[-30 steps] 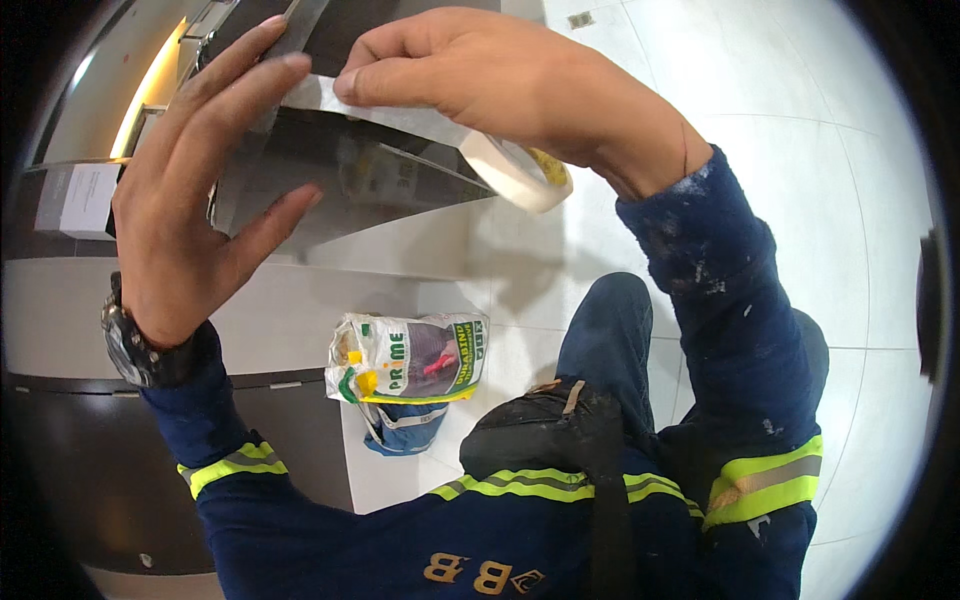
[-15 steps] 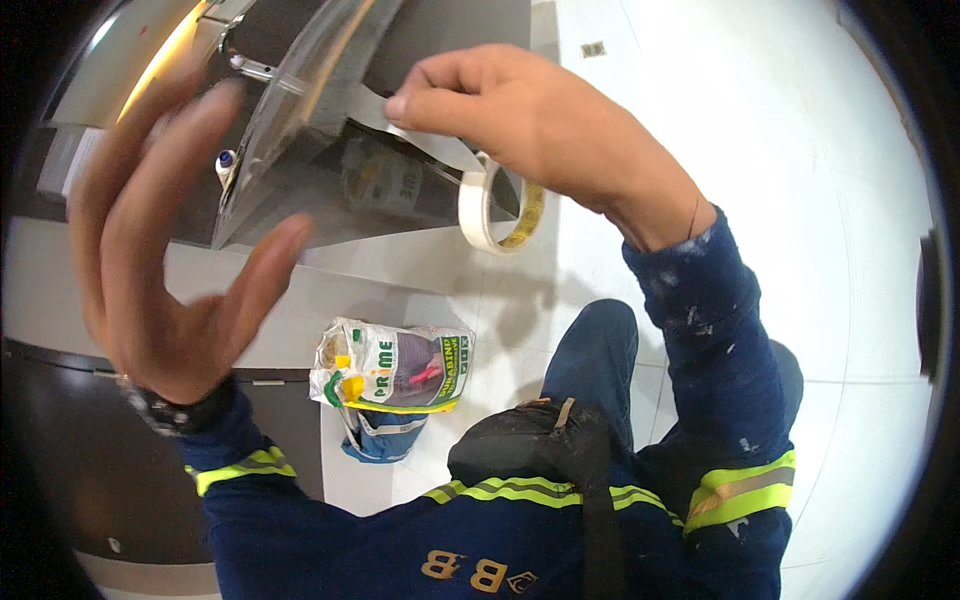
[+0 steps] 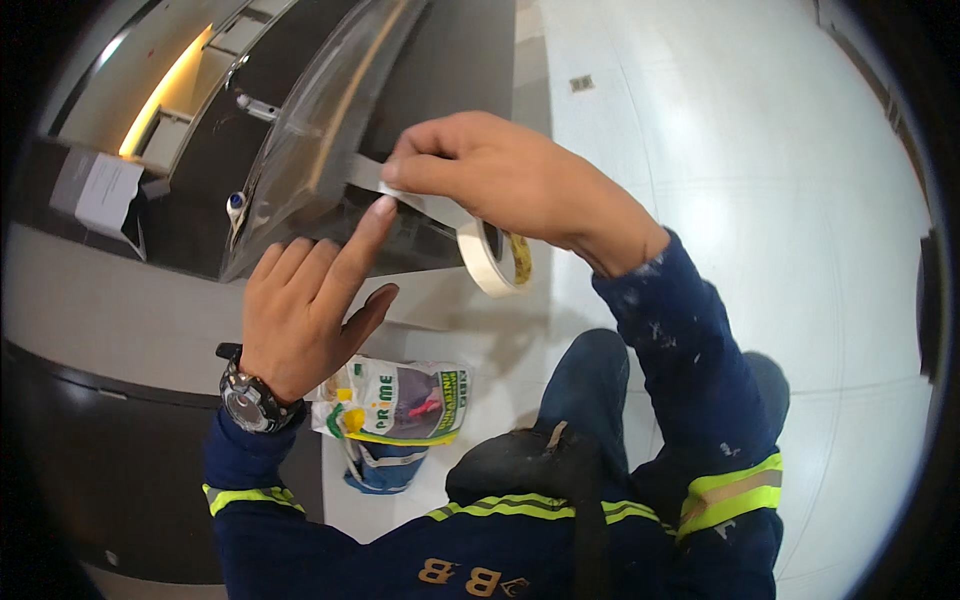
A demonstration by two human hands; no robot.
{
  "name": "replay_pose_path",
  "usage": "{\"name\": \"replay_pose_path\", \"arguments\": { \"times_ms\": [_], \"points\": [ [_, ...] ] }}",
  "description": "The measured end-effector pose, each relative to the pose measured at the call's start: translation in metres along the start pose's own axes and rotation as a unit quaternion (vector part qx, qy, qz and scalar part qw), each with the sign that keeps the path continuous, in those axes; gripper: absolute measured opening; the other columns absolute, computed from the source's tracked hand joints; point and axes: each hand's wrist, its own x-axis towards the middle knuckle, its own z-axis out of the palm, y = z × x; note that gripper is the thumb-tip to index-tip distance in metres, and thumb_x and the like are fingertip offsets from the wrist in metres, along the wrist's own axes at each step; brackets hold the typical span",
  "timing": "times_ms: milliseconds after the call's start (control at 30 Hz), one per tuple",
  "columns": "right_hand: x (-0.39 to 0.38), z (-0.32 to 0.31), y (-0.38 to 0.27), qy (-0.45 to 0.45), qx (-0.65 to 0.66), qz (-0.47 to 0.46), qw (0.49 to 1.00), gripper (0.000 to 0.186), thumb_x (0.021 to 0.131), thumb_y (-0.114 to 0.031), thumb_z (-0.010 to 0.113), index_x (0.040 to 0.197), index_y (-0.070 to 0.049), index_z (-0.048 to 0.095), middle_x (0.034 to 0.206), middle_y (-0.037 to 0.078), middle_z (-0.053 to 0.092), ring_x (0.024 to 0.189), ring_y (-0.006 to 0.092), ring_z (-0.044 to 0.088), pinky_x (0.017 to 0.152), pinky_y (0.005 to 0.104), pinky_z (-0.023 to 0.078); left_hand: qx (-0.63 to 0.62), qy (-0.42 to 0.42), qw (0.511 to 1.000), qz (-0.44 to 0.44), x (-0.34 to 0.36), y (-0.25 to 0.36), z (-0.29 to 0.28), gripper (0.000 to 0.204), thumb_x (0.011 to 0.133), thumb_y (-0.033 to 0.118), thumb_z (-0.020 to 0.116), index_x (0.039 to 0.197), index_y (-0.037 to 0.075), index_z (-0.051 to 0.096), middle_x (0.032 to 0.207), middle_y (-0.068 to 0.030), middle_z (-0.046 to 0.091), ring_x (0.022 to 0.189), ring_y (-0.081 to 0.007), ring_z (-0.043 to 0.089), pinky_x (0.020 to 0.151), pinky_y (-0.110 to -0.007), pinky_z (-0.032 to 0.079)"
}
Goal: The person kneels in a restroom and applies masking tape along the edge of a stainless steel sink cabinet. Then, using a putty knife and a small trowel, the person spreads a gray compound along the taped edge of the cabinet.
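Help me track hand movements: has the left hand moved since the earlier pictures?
Yes, rightward: judged against the white printed bag, the left hand was well to its left and now appears much closer.

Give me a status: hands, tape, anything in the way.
Right hand pinching tape strip. Left hand open, index fingertip near strip. Tape roll below right hand. Clear sheet nearby.

The dark worktop (image 3: 200, 160) is overlaid toward its right end by a clear sheet (image 3: 318, 120). Near its front edge, a white box (image 3: 108, 195) is set leftward; a blue-capped tube (image 3: 236, 206) is seen beside the sheet. By the floor (image 3: 830, 260), a sack (image 3: 415, 402) is borne.
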Motion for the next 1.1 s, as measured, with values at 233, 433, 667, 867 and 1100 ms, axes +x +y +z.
{"name": "replay_pose_path", "arguments": {
  "times_ms": [233, 433, 667, 867, 1100],
  "points": [
    [0.003, 0.0, -0.005, 0.019, -0.055, -0.016, 0.998, 0.04, 0.092, -0.037, 0.063, 0.103, -0.002, 0.077, 0.089, 0.012, 0.072, 0.077, 0.0203, 0.067, 0.073, 0.0307, 0.053, 0.009, 0.022, 0.999, -0.028, 0.004, 0.008, 0.002, 0.102, 0.071, 0.014, 0.089, 0.158, 0.005, 0.037, 0.091, -0.0068, 0.07, 0.078, -0.021, 0.064, 0.072, -0.035, 0.05],
    [0.003, -0.003, -0.007, 0.013, -0.096, -0.026, 0.995, 0.04, 0.091, -0.037, 0.063, 0.104, -0.002, 0.078, 0.089, 0.014, 0.073, 0.079, 0.0232, 0.069, 0.075, 0.0312, 0.055, 0.017, 0.035, 0.998, -0.047, 0.007, 0.011, 0.004, 0.1, 0.07, 0.015, 0.09, 0.157, 0.005, 0.04, 0.087, -0.007, 0.069, 0.077, -0.0201, 0.065, 0.074, -0.034, 0.051],
    [0.002, -0.001, -0.002, 0.013, -0.073, -0.055, 0.996, 0.04, 0.092, -0.039, 0.062, 0.101, -0.002, 0.076, 0.082, 0.012, 0.07, 0.073, 0.0201, 0.065, 0.069, 0.032, 0.052, -0.018, 0.025, 0.992, -0.125, 0.006, 0.015, 0.002, 0.096, 0.074, 0.01, 0.087, 0.157, 0.01, 0.04, 0.084, -0.0073, 0.07, 0.077, -0.0207, 0.068, 0.073, -0.035, 0.054],
    [-0.002, -0.003, -0.009, 0.033, -0.041, -0.03, 0.998, 0.04, 0.088, -0.036, 0.068, 0.094, 0.003, 0.075, 0.081, 0.022, 0.071, 0.072, 0.0292, 0.069, 0.069, 0.0382, 0.053, 0.043, -0.056, 0.984, -0.166, 0.009, 0.021, -0.016, 0.092, 0.077, 0.006, 0.081, 0.159, 0.018, 0.039, 0.081, -0.0054, 0.07, 0.073, -0.0199, 0.067, 0.071, -0.035, 0.052],
    [-0.041, 0.01, 0.0, 0.198, -0.035, 0.0, 0.98, 0.042, 0.09, -0.032, 0.077, 0.113, 0.001, 0.065, 0.095, 0.007, 0.067, 0.089, 0.0151, 0.062, 0.082, 0.0298, 0.05, 0.068, -0.053, 0.989, -0.124, 0.001, 0.013, -0.011, 0.088, 0.08, 0.005, 0.078, 0.158, 0.02, 0.041, 0.08, -0.0038, 0.068, 0.074, -0.0192, 0.067, 0.076, -0.034, 0.051]
  ]
}}
